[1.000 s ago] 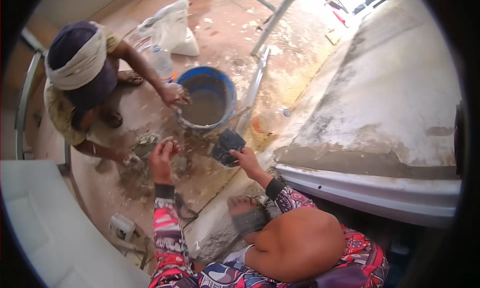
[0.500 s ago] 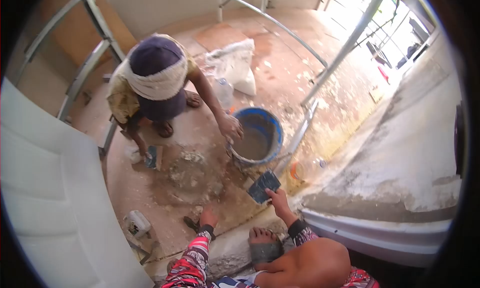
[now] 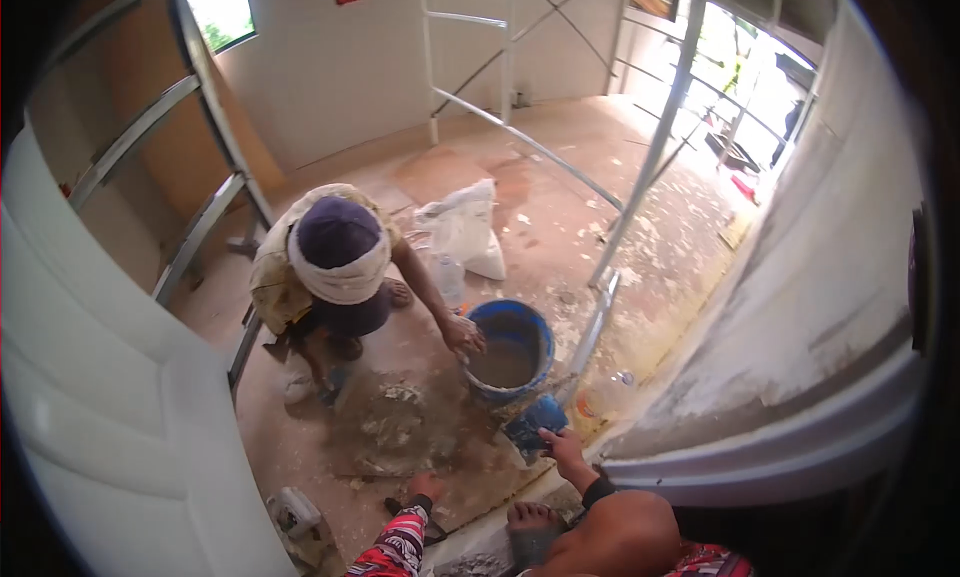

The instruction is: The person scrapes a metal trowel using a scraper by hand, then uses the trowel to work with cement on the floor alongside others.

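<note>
My right hand [image 3: 566, 451] is closed on the edge of a blue flat scraper [image 3: 537, 424], a rectangular plate tilted just in front of the bucket. Low over the floor, my left hand [image 3: 425, 485] looks curled at the near edge of a mortar-smeared patch [image 3: 395, 422]; what its fingers grip, if anything, is hidden. A dark strap-like thing [image 3: 400, 507] lies beside that wrist. The blue bucket [image 3: 545, 337] holds grey wet mix. A crouching co-worker [image 3: 335, 262] has one hand at its rim and the other near a blurred blue tool [image 3: 335, 387].
A white sack [image 3: 470, 227] and a clear plastic bottle [image 3: 447, 277] stand behind the bucket. Metal scaffold poles [image 3: 655, 127] rise beyond. To the left is a white moulded panel [image 3: 120, 377], with a white container [image 3: 295, 512] beside it. A curved wall [image 3: 800, 267] bounds the right.
The camera view has tilted upward, so the room sits lower in the frame and more back wall shows. The scraper has turned slightly in my right hand. The co-worker remains crouched at the bucket.
</note>
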The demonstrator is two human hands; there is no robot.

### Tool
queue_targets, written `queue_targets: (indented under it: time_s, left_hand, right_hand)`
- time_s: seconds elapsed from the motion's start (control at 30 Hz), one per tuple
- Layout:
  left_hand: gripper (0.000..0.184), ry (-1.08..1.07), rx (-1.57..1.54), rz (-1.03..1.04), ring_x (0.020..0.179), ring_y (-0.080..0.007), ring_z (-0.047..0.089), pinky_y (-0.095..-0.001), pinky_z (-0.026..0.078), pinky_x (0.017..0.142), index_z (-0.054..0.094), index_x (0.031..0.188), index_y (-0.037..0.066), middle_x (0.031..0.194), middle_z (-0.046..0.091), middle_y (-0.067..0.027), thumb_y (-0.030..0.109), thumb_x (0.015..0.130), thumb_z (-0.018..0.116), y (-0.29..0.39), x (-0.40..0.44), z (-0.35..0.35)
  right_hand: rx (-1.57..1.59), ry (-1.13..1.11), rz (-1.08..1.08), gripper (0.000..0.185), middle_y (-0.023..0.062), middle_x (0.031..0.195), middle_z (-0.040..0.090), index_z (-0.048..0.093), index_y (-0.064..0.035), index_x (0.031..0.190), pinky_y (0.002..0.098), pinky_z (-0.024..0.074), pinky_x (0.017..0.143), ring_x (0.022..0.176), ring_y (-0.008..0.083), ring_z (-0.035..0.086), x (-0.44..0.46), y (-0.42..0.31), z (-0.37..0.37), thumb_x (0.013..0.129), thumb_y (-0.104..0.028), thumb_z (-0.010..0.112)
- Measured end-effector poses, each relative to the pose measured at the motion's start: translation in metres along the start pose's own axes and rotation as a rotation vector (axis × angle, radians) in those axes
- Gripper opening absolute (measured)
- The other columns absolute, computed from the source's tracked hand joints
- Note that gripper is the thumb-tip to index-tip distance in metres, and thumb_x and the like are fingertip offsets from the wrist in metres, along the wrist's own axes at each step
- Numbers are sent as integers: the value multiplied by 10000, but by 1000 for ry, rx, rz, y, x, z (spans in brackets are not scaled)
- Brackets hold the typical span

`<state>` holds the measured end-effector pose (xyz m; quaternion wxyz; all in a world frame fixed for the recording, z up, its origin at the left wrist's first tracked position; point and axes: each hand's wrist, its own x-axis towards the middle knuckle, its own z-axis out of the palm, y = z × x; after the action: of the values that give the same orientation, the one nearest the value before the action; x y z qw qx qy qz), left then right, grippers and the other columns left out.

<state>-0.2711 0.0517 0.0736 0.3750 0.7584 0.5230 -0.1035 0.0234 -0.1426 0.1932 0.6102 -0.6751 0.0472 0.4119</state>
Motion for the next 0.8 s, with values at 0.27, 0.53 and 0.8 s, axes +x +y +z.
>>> queue_targets:
  time_s: [0.27,0.53,0.8]
  left_hand:
    - [306,62,34,117,971,-356,667,-444,521,882,750,921,70,1010,702,-192,276,711,667,-12,-3,29]
    - [309,-18,26,161,955,-381,671,-439,520,864,740,950,58,983,708,-203,264,727,679,28,-3,22]
    - [251,12,-83,251,831,-336,690,-419,526,800,728,835,42,865,719,-183,225,664,749,10,34,12]
  right_hand:
    - [-147,-134,-34,272,47,747,676,690,4,845,282,525,551,640,128,640,-51,-18,-1,858,-257,767]
    - [-223,-95,-116,338,77,793,694,687,17,837,293,543,563,650,146,652,-75,-37,22,856,-312,764]
    - [-344,-53,-280,423,113,702,667,661,17,743,311,523,485,557,196,667,-78,-60,42,839,-385,751]
